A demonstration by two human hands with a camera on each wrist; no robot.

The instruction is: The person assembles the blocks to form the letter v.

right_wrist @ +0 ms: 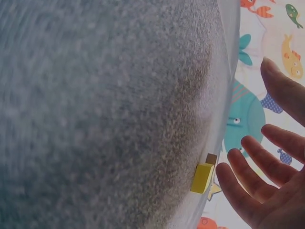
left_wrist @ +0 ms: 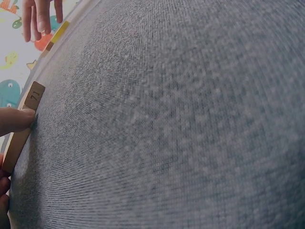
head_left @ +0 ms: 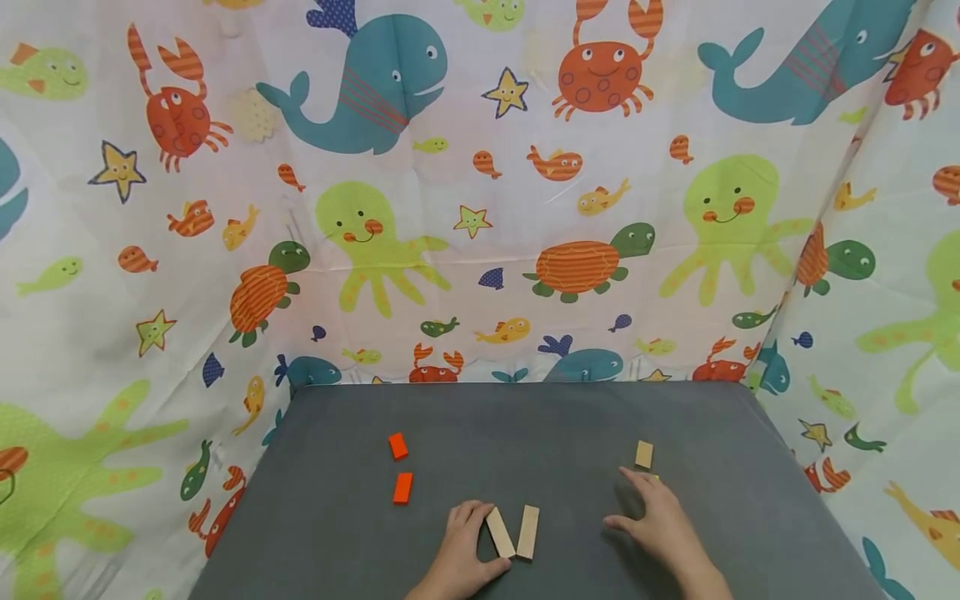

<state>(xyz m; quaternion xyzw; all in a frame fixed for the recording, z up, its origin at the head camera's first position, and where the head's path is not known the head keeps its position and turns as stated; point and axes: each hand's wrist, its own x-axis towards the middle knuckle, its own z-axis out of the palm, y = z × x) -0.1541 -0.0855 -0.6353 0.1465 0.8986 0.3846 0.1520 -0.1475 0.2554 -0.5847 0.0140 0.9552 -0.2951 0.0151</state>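
My left hand (head_left: 463, 557) pinches a plain wooden block (head_left: 501, 533) between thumb and fingertips. A second wooden block (head_left: 527, 533) lies just right of it; the two lean together at their near ends in a V shape. In the left wrist view the thumb (left_wrist: 18, 119) presses against wood, and dark marks show on a block end (left_wrist: 35, 97). My right hand (head_left: 660, 521) hovers over the table at the right, fingers spread and holding nothing. Beyond it sits a yellow block (right_wrist: 202, 177), mostly hidden by that hand in the head view, with a small wooden block (head_left: 644, 454) behind.
Two red blocks (head_left: 398, 446) (head_left: 402, 488) lie on the left side of the grey cloth-covered table (head_left: 510, 433). A white curtain (head_left: 480, 275) printed with sea animals hangs behind the table and along both sides.
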